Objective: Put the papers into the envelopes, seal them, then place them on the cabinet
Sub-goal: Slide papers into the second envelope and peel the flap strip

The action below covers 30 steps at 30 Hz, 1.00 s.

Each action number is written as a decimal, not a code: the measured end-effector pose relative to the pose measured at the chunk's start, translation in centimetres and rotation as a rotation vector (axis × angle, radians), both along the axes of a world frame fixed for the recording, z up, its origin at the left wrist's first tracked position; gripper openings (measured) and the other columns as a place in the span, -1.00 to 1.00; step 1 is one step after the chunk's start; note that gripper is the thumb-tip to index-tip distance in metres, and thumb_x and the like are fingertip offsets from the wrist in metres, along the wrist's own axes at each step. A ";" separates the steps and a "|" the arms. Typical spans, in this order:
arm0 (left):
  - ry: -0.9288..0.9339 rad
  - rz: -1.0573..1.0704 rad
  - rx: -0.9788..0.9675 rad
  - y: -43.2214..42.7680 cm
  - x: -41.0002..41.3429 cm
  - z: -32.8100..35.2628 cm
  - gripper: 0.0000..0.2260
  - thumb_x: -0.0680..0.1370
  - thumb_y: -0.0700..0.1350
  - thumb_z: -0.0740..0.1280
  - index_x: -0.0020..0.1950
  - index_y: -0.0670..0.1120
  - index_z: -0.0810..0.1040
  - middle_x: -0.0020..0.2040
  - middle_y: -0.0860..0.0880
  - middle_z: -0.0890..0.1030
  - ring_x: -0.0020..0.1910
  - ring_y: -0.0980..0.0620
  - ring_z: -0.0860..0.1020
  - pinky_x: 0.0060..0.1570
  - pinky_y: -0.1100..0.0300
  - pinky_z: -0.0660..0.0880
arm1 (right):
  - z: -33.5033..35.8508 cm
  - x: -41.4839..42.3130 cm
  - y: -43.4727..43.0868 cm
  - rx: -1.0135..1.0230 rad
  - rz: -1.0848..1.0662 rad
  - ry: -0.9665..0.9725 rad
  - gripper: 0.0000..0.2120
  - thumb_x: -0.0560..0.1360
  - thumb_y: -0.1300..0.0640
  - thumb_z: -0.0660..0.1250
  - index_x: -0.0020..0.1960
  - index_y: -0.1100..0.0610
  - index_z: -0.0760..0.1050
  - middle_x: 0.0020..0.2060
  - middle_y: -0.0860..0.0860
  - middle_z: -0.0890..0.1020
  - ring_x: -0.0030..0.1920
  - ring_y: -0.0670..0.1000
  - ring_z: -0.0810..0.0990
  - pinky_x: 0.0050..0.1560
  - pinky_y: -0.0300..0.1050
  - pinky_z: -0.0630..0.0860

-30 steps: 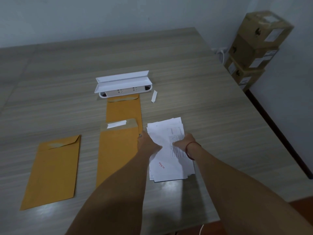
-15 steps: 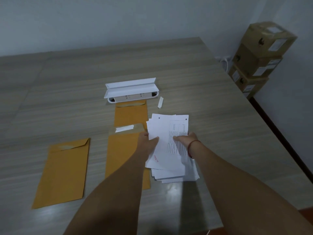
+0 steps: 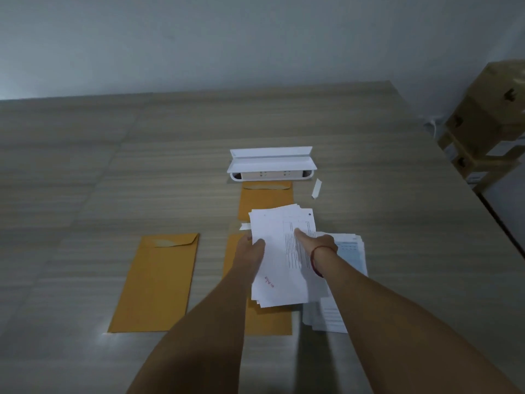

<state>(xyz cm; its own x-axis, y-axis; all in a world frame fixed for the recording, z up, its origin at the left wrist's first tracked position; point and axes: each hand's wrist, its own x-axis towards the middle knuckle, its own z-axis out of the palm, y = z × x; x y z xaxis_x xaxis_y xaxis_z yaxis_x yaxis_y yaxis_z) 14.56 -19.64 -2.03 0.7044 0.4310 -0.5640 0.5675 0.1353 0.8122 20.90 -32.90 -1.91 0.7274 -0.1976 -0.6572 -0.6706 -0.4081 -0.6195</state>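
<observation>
Left hand (image 3: 251, 251) grips the left edge of a small batch of papers (image 3: 279, 257), thumb on top, fingers hidden beneath. Right hand (image 3: 315, 241) closed on the same batch from the right, forefinger stretched along the printed sheet, red band at the wrist.

Change over the last second: a second ago both hands lay on the one pile, flat on the table (image 3: 369, 180). Half a second ago the top sheets were coming up. Now the batch is clear of the remaining stack (image 3: 343, 282) and has travelled left; it hangs over the middle envelope (image 3: 270, 319), covering most of it. The stack stays on the table, to the right of and partly under the right forearm.

Reading: a portion has been separated for one envelope, so filling has begun but no sheet is inside yet. The middle envelope's flap end is hidden behind the batch; cannot tell how open it is.

Other envelopes: left envelope (image 3: 159, 282) lies apart on the left, flap turned back, untouched. Far envelope (image 3: 265, 200) lies just beyond the batch, its far end against the white socket box (image 3: 271, 164). A small white strip (image 3: 316, 188) sits right of it.

Cardboard boxes (image 3: 488, 120) stacked off the table at far right. No cabinet in view.

Judgement: sheets are loosely squared; edges fan at the near corner and may catch at the envelope mouth.
</observation>
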 end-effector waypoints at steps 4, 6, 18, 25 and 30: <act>0.025 0.022 0.042 1.2 0.4 -0.9 -0.75 0.59 -0.08 0.23 0.21 -0.17 0.48 0.11 -0.15 0.60 0.04 -0.15 0.60 0.05 -0.04 0.55 | -0.2 0.2 2.0 0.005 0.143 -0.027 -0.37 0.46 -0.19 0.32 0.36 0.20 0.40 0.25 0.12 0.55 0.23 0.16 0.55 0.12 -0.03 0.47; 0.010 0.044 0.095 2.2 0.9 -1.1 -0.74 0.58 -0.10 0.24 0.20 -0.20 0.47 0.10 -0.15 0.60 0.03 -0.14 0.60 0.04 -0.05 0.57 | -0.2 0.7 2.1 0.094 0.232 0.003 -0.51 0.51 -0.02 0.28 0.35 0.22 0.42 0.14 0.09 0.57 0.07 0.08 0.57 0.05 -0.09 0.43; 0.044 0.009 0.279 7.5 4.0 -2.5 -0.72 0.61 -0.08 0.13 0.30 -0.13 0.35 0.00 -0.06 0.55 -0.03 -0.06 0.56 -0.01 -0.01 0.56 | -1.1 3.6 5.8 0.075 0.313 -0.071 -0.72 0.57 0.30 0.21 0.26 0.23 0.47 0.21 0.14 0.58 0.18 0.15 0.55 0.07 -0.11 0.47; -0.021 -0.473 0.671 9.8 3.6 -3.7 -0.86 0.48 -0.27 0.28 -0.03 -0.11 0.58 -0.03 0.02 0.53 0.01 0.01 0.52 0.04 0.10 0.53 | 0.0 8.4 6.3 0.117 -0.060 -0.268 -0.65 0.58 0.35 0.13 0.36 0.28 0.38 0.26 0.20 0.54 0.17 0.13 0.55 0.21 -0.04 0.46; 0.074 -0.749 0.793 9.8 4.6 -3.9 -0.57 0.30 0.06 0.54 0.11 0.02 0.54 0.14 0.03 0.43 0.14 0.02 0.41 0.18 0.05 0.48 | 0.4 10.2 7.1 0.117 -0.074 -0.310 -0.66 0.60 0.32 0.11 0.36 0.24 0.37 0.28 0.15 0.53 0.20 0.14 0.56 0.27 0.02 0.50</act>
